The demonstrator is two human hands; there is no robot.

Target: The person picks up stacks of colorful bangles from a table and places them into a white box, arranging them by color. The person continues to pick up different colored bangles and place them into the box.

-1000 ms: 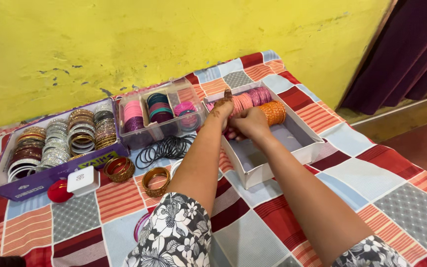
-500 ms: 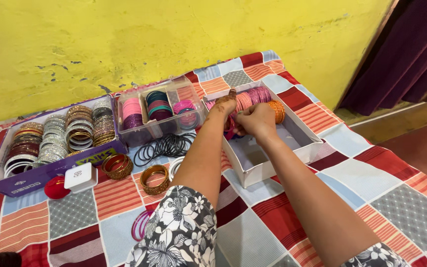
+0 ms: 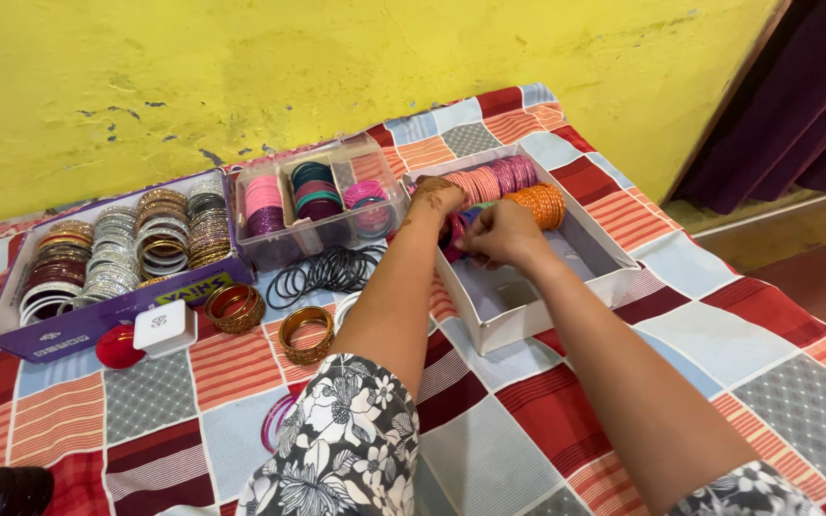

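Note:
Both hands reach into a white cardboard box [image 3: 513,320] on a patchwork cloth. My left hand [image 3: 435,197] and my right hand [image 3: 499,234] together grip a stack of dark pink bangles [image 3: 455,234] at the box's near left wall. Behind them in the box lie rows of pink bangles [image 3: 499,178] and orange bangles [image 3: 540,204]. Part of the held stack is hidden by my fingers.
A clear plastic box [image 3: 317,196] holds pink, teal and purple bangles. A purple box [image 3: 112,315] holds metallic bangles. Loose black bangles [image 3: 322,272], gold bangles [image 3: 236,306], a small white box [image 3: 164,327] and a red lid [image 3: 119,347] lie on the cloth. A yellow wall stands behind.
Both hands have shifted slightly within the white box, staying on the pink bangle stack. The camera view has moved a little.

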